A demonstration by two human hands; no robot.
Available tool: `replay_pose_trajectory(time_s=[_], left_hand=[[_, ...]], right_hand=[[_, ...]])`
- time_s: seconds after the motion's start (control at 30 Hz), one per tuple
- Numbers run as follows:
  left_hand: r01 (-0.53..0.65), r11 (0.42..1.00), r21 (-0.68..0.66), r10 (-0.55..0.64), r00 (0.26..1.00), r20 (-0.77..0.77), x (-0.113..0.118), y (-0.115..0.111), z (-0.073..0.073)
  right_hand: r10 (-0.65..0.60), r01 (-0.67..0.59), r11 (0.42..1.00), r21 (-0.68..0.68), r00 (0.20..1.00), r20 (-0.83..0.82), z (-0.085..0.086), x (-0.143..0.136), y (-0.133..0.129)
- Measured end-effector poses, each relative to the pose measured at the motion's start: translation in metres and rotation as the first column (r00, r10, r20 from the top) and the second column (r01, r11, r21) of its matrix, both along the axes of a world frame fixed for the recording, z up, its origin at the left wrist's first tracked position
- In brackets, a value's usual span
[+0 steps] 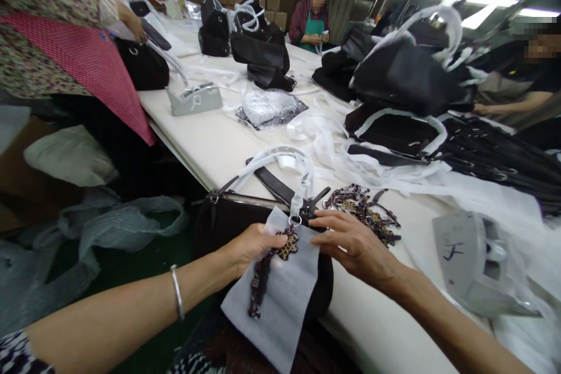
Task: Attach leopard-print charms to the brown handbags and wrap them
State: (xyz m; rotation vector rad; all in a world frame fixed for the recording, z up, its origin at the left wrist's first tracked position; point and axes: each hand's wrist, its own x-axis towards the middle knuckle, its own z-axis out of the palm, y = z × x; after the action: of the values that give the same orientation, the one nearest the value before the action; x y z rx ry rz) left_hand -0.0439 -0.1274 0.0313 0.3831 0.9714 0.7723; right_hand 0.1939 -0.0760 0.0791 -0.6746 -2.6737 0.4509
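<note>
Nearest the camera, a pale sheet (284,310) was hung over a dark handbag (228,225), perhaps so that the bag was shielded from metal parts. Against it, a leopard-print charm (288,247) was pinned by the left hand's (249,248) thumb, seemingly to keep it flat, its ring (294,221) just above the thumb. The right hand (357,242) was held with fingers parted and lightly bent by the sheet's edge; whether they touched it could not be told. Just beyond those fingers, more charms (363,210) were heaped, probably for easy reach; ahead, a white-wrapped handle (305,174) was left standing, and farther right a grey tape dispenser (460,269) was placed.
</note>
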Motion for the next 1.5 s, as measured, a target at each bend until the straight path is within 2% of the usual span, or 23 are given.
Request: replay_pose_trajectory(time_s=[0.13, 0.27, 0.37, 0.5, 0.6, 0.67, 0.73, 0.8, 0.9, 0.97, 1.03, 1.1, 1.17, 1.23, 1.33, 1.43, 1.5], left_hand=[[-0.013, 0.995, 0.097, 0.023, 0.994, -0.111, 0.003, -0.001, -0.005], [0.020, 0.983, 0.182, 0.033, 0.958, -0.285, 0.006, -0.001, -0.011], [0.116, 0.956, 0.270, -0.007, 0.928, -0.373, 0.002, 0.000, -0.014], [0.317, 0.868, 0.383, -0.081, 0.850, -0.521, -0.008, 0.005, -0.010], [0.419, 0.792, 0.444, -0.019, 0.744, -0.668, -0.011, 0.009, -0.001], [0.444, 0.770, 0.458, 0.067, 0.658, -0.750, -0.012, 0.010, 0.005], [0.482, 0.747, 0.458, 0.129, 0.570, -0.812, -0.014, 0.010, 0.009], [0.560, 0.697, 0.448, 0.165, 0.483, -0.860, -0.018, 0.011, 0.011], [0.678, 0.624, 0.387, 0.177, 0.360, -0.916, -0.029, 0.014, 0.018], [0.724, 0.587, 0.362, 0.233, 0.276, -0.932, -0.034, 0.014, 0.028], [0.743, 0.543, 0.390, 0.393, 0.185, -0.901, -0.033, 0.010, 0.041], [0.769, 0.494, 0.406, 0.541, 0.093, -0.836, -0.028, 0.003, 0.052], [0.816, 0.460, 0.349, 0.591, 0.012, -0.807, -0.021, -0.004, 0.057], [0.857, 0.458, 0.237, 0.563, -0.073, -0.823, -0.015, -0.009, 0.051], [0.847, 0.511, 0.148, 0.499, -0.151, -0.854, -0.011, -0.008, 0.035], [0.810, 0.559, 0.177, 0.465, -0.129, -0.876, -0.013, -0.001, 0.027], [0.821, 0.538, 0.189, 0.475, -0.110, -0.873, -0.015, 0.005, 0.029]], right_hand=[[0.075, -0.074, 0.996, -0.040, 0.997, 0.012, 0.007, -0.029, 0.010], [0.078, -0.076, 0.984, -0.158, 0.997, 0.008, -0.006, -0.060, 0.026], [0.046, -0.040, 0.952, -0.303, 0.999, 0.012, -0.018, -0.069, 0.038], [-0.052, 0.081, 0.898, -0.433, 0.996, 0.078, -0.018, -0.071, 0.048], [-0.037, 0.103, 0.853, -0.512, 0.990, 0.137, -0.015, -0.073, 0.053], [-0.031, 0.129, 0.798, -0.588, 0.984, 0.173, -0.015, -0.074, 0.055], [-0.075, 0.179, 0.728, -0.662, 0.980, 0.183, -0.019, -0.074, 0.056], [-0.141, 0.209, 0.661, -0.721, 0.978, 0.155, -0.024, -0.072, 0.054], [-0.212, 0.190, 0.589, -0.785, 0.974, 0.077, -0.036, -0.069, 0.050], [-0.266, 0.184, 0.571, -0.800, 0.964, 0.032, -0.044, -0.068, 0.048], [-0.318, 0.198, 0.569, -0.798, 0.948, 0.008, -0.050, -0.067, 0.046], [-0.346, 0.201, 0.584, -0.787, 0.938, -0.017, -0.054, -0.068, 0.046], [-0.355, 0.195, 0.602, -0.774, 0.934, -0.041, -0.055, -0.068, 0.046], [-0.367, 0.204, 0.609, -0.766, 0.929, -0.044, -0.056, -0.069, 0.045], [-0.359, 0.200, 0.608, -0.768, 0.932, -0.041, -0.054, -0.068, 0.046], [-0.334, 0.170, 0.594, -0.786, 0.941, -0.049, -0.049, -0.064, 0.047], [-0.326, 0.147, 0.558, -0.817, 0.944, -0.053, -0.044, -0.061, 0.048]])
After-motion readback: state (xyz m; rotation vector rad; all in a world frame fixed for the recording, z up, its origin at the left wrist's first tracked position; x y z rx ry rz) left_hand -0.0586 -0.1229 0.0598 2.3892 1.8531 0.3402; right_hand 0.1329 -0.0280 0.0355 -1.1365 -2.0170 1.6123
